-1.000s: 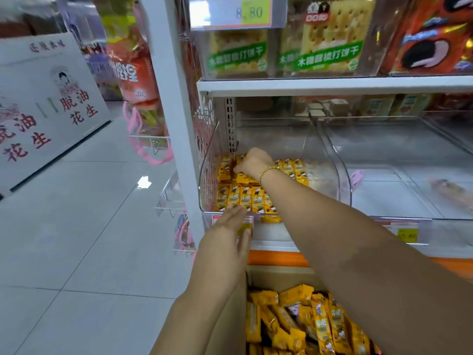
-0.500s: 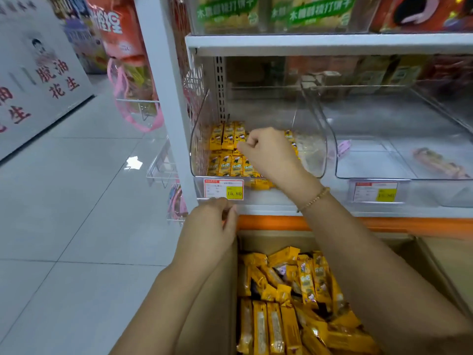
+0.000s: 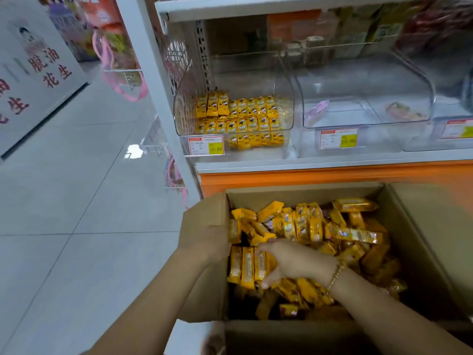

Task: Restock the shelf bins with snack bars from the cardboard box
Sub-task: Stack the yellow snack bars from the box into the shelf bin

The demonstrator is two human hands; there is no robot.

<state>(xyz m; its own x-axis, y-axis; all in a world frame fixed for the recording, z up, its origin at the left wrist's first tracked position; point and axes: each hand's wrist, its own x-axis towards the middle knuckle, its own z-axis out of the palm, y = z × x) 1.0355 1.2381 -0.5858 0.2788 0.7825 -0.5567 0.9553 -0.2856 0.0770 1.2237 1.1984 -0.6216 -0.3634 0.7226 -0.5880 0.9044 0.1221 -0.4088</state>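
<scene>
An open cardboard box (image 3: 302, 193) stands on the floor below the shelf, full of loose yellow snack bars (image 3: 340, 231). My right hand (image 3: 294, 262) is inside the box; its fingers and thumb grip a neat row of several bars (image 3: 245, 267) at the left side. My left hand (image 3: 204, 242) holds the box's left wall, its fingers curled over the edge. On the shelf above, the left clear bin (image 3: 284, 73) holds tidy rows of the same yellow bars (image 3: 240, 116).
A second clear bin (image 3: 425, 80) to the right holds only a pink packet (image 3: 316, 111) and one other wrapper (image 3: 401, 111). Price tags (image 3: 206, 146) hang on the bin fronts. An orange shelf base (image 3: 332, 175) runs behind the box. Tiled aisle floor (image 3: 76, 201) lies left.
My right hand has left the shelf bin and dropped into the box, closing on a row of bars. The view has tilted down; my left hand stays at the box's left wall.
</scene>
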